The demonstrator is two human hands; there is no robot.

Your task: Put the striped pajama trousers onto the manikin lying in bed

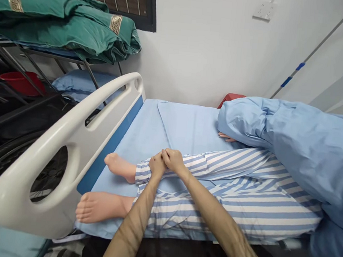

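A manikin with smooth plastic-looking feet lies on the bed in blue-and-white striped trousers [242,208]. My left hand [157,164] is closed round the lower part of its far trouser leg [198,163], a little above the ankle. Right beside it, my right hand [173,160] is closed on the same leg, the two hands touching. The far foot [121,167] points up and left. Below it, the near foot [103,207] rests on the light blue sheet [187,122]. My fingertips are hidden on the leg's far side.
A white footboard [65,130] closes off the bed's left end. A light blue quilt [306,145] is bunched over the upper body, with a manikin hand [227,137] poking out. Left stand a wheelchair [23,126], a red basin [22,83] and folded green bedding [63,21].
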